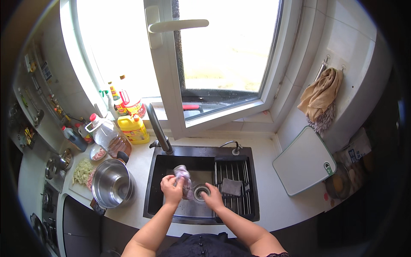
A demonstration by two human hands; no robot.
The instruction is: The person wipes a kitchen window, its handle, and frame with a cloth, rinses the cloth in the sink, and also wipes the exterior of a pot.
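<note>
My left hand [172, 189] is over the left part of a dark sink [157, 173], closed on a crumpled, light purplish cloth [182, 175] that hangs down towards the basin. To the right of it, my right hand [212, 196] is beside the round drain strainer [202, 193], its fingers apart and nothing seen in them. A grey scouring pad [231, 187] lies on the metal roll-up rack [241, 204] across the sink's right side. The tall faucet [158, 128] stands behind the basin at the left; a thin, curved tap [236, 148] stands behind the rack.
Left of the sink, a steel pot [113, 183] overlaps a cutting board [84, 191] bearing chopped vegetables [83, 171] and meat. Bottles and a yellow jug [134, 129] stand behind. A white board [304, 162] leans at the right. The open window sash [221, 118] juts over the counter.
</note>
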